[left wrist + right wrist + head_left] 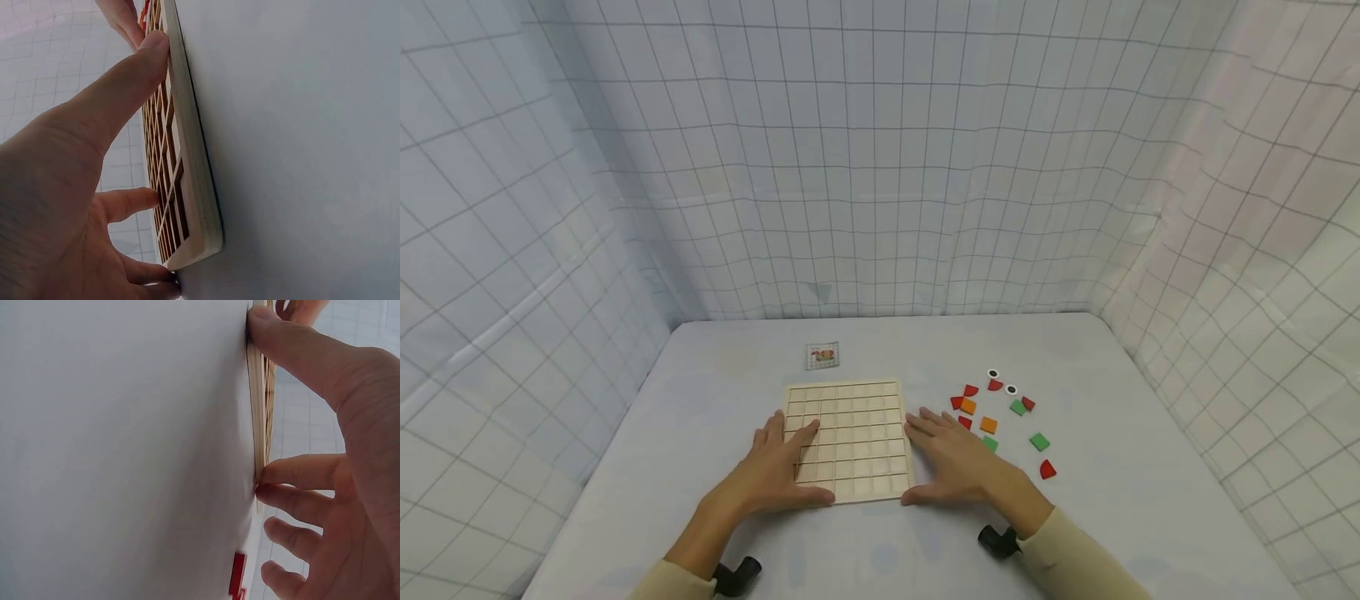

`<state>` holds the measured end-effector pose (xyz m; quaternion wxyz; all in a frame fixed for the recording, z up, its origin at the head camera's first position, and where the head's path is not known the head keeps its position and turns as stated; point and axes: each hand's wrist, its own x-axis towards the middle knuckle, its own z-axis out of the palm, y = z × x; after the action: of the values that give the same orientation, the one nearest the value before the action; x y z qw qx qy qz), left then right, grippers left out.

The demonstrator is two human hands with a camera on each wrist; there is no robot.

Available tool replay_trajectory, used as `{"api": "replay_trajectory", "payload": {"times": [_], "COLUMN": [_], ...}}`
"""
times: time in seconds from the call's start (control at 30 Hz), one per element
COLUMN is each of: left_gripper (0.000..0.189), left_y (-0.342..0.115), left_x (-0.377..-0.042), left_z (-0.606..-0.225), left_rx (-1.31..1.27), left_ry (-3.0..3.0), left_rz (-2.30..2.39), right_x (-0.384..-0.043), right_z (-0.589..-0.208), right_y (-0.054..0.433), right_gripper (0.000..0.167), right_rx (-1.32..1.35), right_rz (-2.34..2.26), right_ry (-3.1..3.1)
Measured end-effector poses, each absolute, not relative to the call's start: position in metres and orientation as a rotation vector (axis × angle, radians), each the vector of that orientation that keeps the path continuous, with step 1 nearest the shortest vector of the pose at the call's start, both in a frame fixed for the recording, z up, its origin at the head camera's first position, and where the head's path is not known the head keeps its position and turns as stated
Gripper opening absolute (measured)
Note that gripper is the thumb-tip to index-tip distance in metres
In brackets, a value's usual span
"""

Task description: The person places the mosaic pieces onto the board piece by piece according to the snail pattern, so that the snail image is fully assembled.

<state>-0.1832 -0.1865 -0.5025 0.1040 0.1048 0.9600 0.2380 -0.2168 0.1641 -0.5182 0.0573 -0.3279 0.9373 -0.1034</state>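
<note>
A pale wooden grid board (pixel 861 440) with rows of square cells lies flat on the table in the head view. My left hand (pixel 769 475) rests at its left side, fingers spread. Its thumb lies on the near edge, the index fingertip reaches onto the cells, and the other fingertips are at the left edge, as the left wrist view shows. Against the right edge, my right hand (pixel 958 463) touches with the tips of its extended fingers. The right thumb (pixel 269 325) is at the near right corner. Neither hand is curled round the board.
Right of the board lie scattered flat pieces: red quarter-circle pieces (pixel 1048 469), orange squares (pixel 988 425), green squares (pixel 1040 442) and two white discs with black centres (pixel 1011 390). A small picture card (pixel 822 356) lies behind the board. Gridded white curtains (pixel 880 183) surround the table (pixel 715 400).
</note>
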Motion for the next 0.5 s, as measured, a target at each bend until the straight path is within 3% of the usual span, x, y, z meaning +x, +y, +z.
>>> {"api": "replay_trajectory", "payload": {"times": [0.5], "left_gripper": [0.131], "left_y": [-0.162], "left_x": [-0.195], "left_z": [-0.509], "left_rx": [0.485], "left_ry": [2.735], "left_rz": [0.817], "right_x": [-0.222], "right_z": [-0.523], "right_y": [0.215], "right_gripper": [0.111], "right_rx": [-0.962], "right_rz": [-0.466], "right_ry": [2.834]}}
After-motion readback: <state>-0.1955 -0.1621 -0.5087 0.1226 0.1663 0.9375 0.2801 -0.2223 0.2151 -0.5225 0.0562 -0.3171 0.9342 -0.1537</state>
